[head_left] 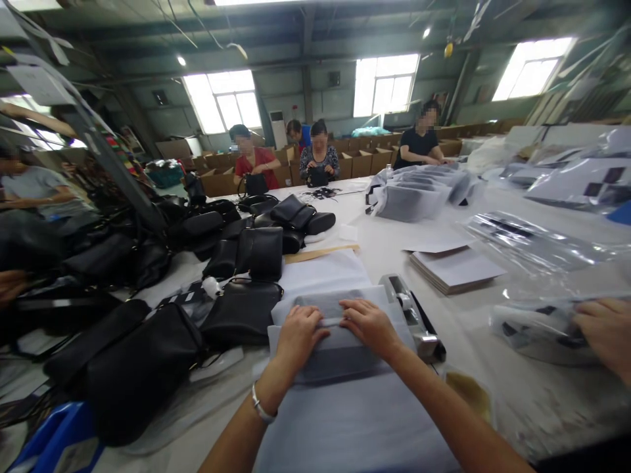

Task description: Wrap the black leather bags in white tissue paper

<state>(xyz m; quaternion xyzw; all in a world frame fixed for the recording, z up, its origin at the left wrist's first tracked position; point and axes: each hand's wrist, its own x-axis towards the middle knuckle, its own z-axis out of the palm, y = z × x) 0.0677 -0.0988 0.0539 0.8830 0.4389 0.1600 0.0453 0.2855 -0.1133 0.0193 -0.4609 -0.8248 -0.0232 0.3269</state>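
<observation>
A dark bag wrapped in thin white tissue paper lies in front of me, its dark shape showing through. My left hand, with a band at the wrist, presses on the folded top edge of the paper, fingers bent and together. Opposite it, my right hand has its fingers curled onto the same fold. The fingertips of both hands touch the paper, and a short gap separates the hands. More white tissue sheets are spread under the bundle. Just right of it stands a metal tape dispenser.
Many black handbags are piled along the left, with a blue object near the corner. Cardboard sheets, wrapped bags and clear plastic bags lie rightward. Another person's hand reaches in at right. Several people work across the table.
</observation>
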